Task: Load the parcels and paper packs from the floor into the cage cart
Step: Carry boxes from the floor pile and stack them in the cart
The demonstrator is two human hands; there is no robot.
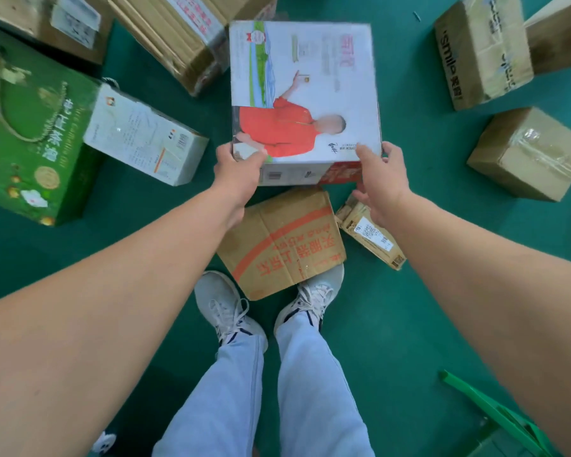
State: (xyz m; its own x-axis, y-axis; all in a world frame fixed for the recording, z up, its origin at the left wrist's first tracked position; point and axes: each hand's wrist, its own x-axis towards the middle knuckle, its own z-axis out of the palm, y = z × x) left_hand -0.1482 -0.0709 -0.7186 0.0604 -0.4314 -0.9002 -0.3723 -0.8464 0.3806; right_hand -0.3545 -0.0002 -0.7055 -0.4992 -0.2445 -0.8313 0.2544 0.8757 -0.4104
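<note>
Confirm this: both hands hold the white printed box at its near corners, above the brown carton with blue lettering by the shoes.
One detail is wrong: the brown carton has red lettering, not blue, as the head view shows. Left hand and right hand do hold the white printed box at its near corners.

Bare forearms, pale blue jeans (238,390), white laced sneakers (226,308)

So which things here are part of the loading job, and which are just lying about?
Job:
white printed carton, gripped by left hand and right hand
brown carton with red print
green gift box
tape-wrapped brown parcel

Lying about:
green plastic frame
</note>
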